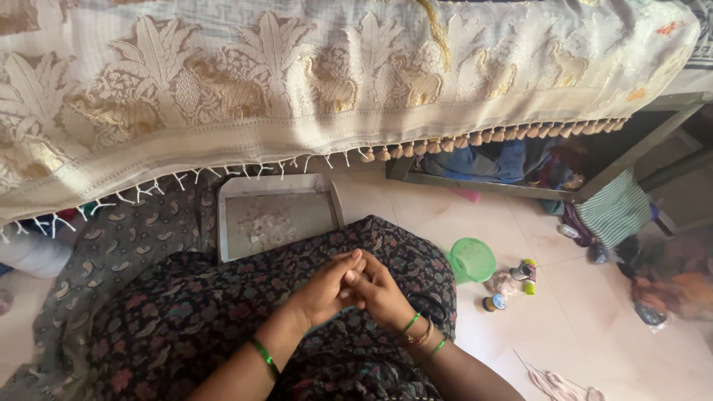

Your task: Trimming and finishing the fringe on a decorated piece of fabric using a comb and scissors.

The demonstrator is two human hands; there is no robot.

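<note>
**Layout around the tray on the floor**

The tray (pixel 276 219) lies on the floor beneath the hanging cloth's fringe (pixel 312 160). In front of it, both hands (pixel 353 289) meet over the lap. To its right sits a small basket (pixel 471 259), with thread spools (pixel 512 286) beyond it.

A pale, glossy tiled floor (pixel 579 327) fills the lower right, lit by soft daylight. A dark metal-framed cot (pixel 631 152) stands across the top, with blue bundled cloth (pixel 512 160) stowed beneath it. A green-and-white striped cloth (pixel 615 208) hangs from the frame's corner. A green round plastic basket (pixel 472 259) lies on the tiles.
</note>
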